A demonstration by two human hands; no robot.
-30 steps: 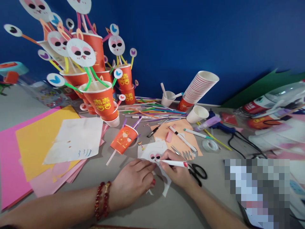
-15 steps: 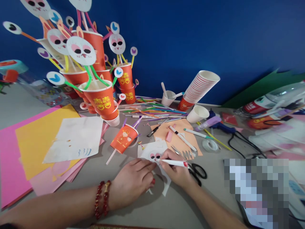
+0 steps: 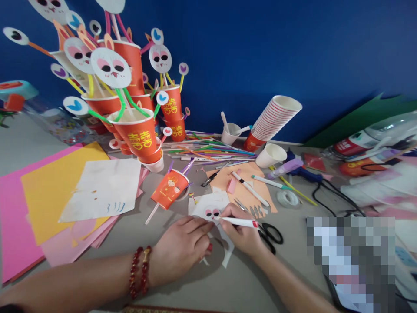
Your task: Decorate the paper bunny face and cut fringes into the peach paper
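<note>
My right hand [image 3: 243,232] is closed around a white marker with a red end [image 3: 241,222], its tip touching a small white paper face [image 3: 211,208] with black eyes and pink lids. My left hand [image 3: 185,241] presses the paper from the left with its forefinger. Its other fingers are curled, and a small red piece [image 3: 209,248], which looks like the marker's cap, sticks out of them. White paper scraps [image 3: 228,252] lie below the face. Black-handled scissors [image 3: 272,234] rest beside my right hand, partly hidden by it.
An orange cup [image 3: 170,189] with straws lies tilted ahead of my left hand. Decorated cups [image 3: 135,134] stand stacked behind it. Coloured sheets [image 3: 29,195] cover the left side. Pipe cleaners [image 3: 208,150], a leaning cup stack [image 3: 276,117], tape [image 3: 288,198] and a glue gun [image 3: 302,171] lie farther back.
The marker and my right hand have shifted very slightly at the paper face. My left hand stays in place, and the surrounding things have not moved.
</note>
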